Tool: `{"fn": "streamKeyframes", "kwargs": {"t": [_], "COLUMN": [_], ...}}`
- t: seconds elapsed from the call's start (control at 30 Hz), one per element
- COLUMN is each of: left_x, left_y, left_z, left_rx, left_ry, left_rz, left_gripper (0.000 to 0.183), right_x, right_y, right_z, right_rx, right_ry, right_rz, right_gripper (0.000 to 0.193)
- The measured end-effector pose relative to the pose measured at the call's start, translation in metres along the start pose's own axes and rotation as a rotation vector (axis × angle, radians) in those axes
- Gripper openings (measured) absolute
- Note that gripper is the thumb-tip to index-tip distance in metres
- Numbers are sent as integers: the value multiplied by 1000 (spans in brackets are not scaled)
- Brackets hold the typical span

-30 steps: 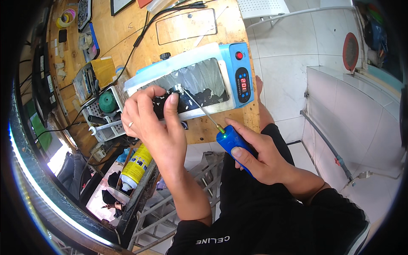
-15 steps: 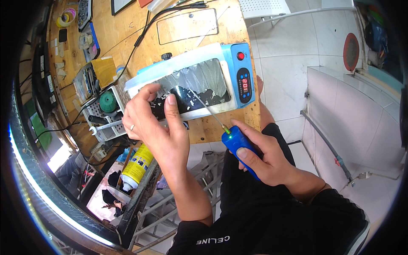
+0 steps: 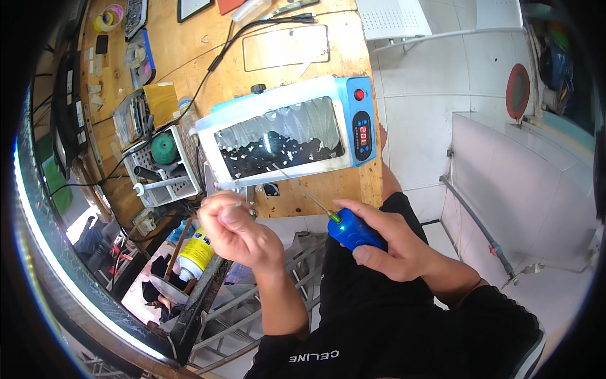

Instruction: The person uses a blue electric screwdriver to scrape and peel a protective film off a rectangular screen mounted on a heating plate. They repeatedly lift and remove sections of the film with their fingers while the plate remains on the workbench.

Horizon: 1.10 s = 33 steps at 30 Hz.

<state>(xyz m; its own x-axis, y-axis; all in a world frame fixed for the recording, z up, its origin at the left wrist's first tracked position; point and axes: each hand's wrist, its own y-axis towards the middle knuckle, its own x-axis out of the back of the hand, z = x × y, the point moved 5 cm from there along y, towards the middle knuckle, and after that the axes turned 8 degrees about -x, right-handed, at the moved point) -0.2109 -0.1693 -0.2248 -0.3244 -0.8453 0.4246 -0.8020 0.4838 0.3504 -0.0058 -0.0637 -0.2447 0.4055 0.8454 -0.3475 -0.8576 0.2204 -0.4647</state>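
Observation:
My right hand grips a blue handheld power tool with a brass collar, a small green light and a long thin metal rod. The rod's tip reaches the near edge of a phone-sized glass panel, dark below and covered with wrinkled grey film above, with pale crumbs over it. The panel lies on a blue-and-white heating plate with a red button and a lit display. My left hand is closed, thumb against curled fingers, just off the bench's near edge; what it pinches, if anything, I cannot make out.
A white basket with a green round object and a wrench stands left of the plate. A yellow spray can lies below it. A black cable crosses the wooden bench, which ends at the right above a tiled floor.
My left hand has drawn back from the panel toward me and closed its fingers. The tool in my right hand has moved slightly nearer, its rod tip shifting toward the panel's near edge.

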Motion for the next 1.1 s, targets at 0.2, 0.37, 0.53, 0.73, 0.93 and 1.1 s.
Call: {"fn": "streamKeyframes", "kwargs": {"t": [0.2,0.37,0.53,0.73,0.93,1.1], "left_x": [1,36,1,-11,-68,-101], "left_y": [-23,-4,-51,-68,-53,-53], "left_z": [-8,7,6,4,-49,-32], "left_rx": [582,415,343,382,-282,-333], "left_ry": [-456,-421,63,347,545,643], "left_rz": [-1,-317,83,96,371,601], "left_gripper": [14,12,12,14,47,69], "right_x": [-27,3,68,77,84,90], "right_y": [9,-1,47,95,103,108], "right_z": [10,51,91,90,83,79], "right_rx": [-61,19,288,342,167,123], "right_ry": [-164,-375,-782,-871,-826,-809], "right_rz": [162,103,-631,-593,-563,-553], "right_gripper": [74,73,85,100,103,103]}}
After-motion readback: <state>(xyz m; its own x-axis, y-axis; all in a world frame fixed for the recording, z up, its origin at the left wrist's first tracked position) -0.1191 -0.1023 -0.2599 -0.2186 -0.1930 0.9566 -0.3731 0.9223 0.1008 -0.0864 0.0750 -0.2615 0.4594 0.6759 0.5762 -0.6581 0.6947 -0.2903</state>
